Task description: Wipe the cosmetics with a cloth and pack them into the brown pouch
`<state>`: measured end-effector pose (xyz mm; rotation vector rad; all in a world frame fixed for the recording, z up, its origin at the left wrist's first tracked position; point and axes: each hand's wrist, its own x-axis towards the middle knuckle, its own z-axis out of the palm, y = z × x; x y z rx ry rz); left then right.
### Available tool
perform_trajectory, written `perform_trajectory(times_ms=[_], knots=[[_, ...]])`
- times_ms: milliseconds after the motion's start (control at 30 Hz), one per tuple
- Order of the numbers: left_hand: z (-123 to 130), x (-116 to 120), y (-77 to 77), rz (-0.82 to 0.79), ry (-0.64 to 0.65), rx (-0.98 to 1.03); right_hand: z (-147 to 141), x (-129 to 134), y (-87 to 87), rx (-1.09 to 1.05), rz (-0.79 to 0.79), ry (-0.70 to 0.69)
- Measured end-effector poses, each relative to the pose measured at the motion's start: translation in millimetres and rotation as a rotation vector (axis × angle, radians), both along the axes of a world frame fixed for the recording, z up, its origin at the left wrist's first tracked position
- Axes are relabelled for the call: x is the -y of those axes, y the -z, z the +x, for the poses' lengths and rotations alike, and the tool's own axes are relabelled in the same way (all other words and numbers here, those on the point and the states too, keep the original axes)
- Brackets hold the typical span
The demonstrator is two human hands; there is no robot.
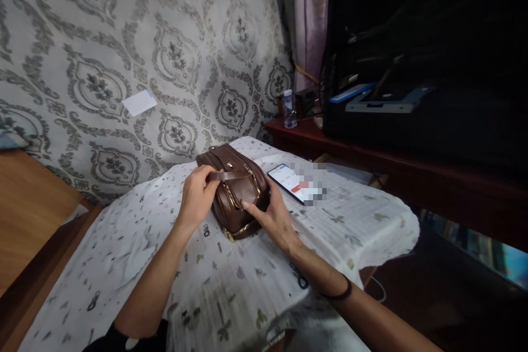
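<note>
A brown leather bag (241,221) with gold zippers lies on a white patterned cloth (231,297). My left hand (198,195) is at the bag's left side, with thumb and fingers closed on its strap. Against the right side of the bag rests my right hand (274,217), its thumb on the front near a zipper and its other fingers partly hidden behind the bag. Just right of the bag, a phone (289,180) lies with its screen lit, partly pixelated.
A clear bottle (289,110) stands on a dark red shelf (284,131) at the back, beside a large black screen (429,38). Patterned wallpaper rises behind the cloth. At the left is a wooden panel (33,214).
</note>
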<state>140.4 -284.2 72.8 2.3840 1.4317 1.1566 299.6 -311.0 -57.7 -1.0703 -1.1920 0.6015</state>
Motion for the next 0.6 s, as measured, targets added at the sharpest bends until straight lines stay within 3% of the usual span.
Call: perform_trajectory(times_ms=[233,600], knots=[[3,8,1.1,-0.068,0.026,-0.016,-3,0,-0.4,0.018,-0.038,0.001],[2,16,-0.5,-0.092,0.104,-0.066,-10,0,-1.9,0.065,-0.014,0.118]])
